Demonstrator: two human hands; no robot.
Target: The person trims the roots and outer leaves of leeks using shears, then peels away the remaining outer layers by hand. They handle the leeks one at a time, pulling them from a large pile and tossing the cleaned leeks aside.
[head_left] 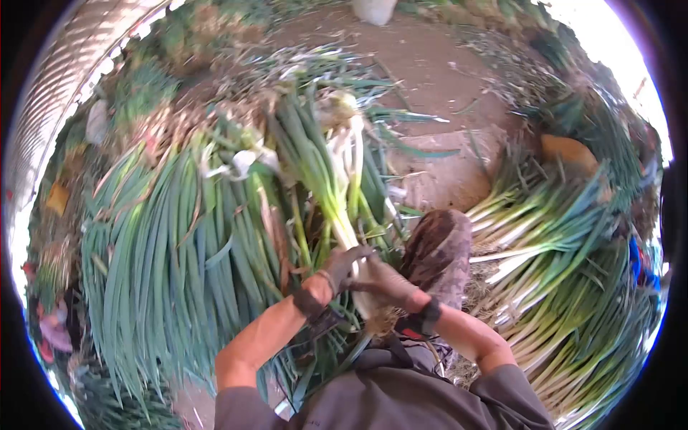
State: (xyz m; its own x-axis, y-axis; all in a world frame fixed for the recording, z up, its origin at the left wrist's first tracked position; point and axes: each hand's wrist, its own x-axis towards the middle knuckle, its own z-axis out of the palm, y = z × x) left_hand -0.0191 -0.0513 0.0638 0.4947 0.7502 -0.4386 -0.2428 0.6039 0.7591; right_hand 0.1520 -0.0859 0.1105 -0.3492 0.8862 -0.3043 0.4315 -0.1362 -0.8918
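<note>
Green onions (335, 204) lie in both hands, the long axis from leaves (299, 143) at eleven o'clock to roots (380, 322) at five; left hand (341, 268) and right hand (383, 281) close around them, the right seemingly nearer the roots.

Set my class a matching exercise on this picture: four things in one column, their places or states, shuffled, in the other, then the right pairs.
Things
1. long green-and-white onion bunch
2. white rounded container
3. brown camouflage-patterned trouser leg
4. rounded orange-yellow object

Places or states
A. bent at the knee
B. in the upper right of the picture
C. held by the gloved left hand and gloved right hand
D. cut off by the picture's top edge

Pairs: 1-C, 2-D, 3-A, 4-B
</note>
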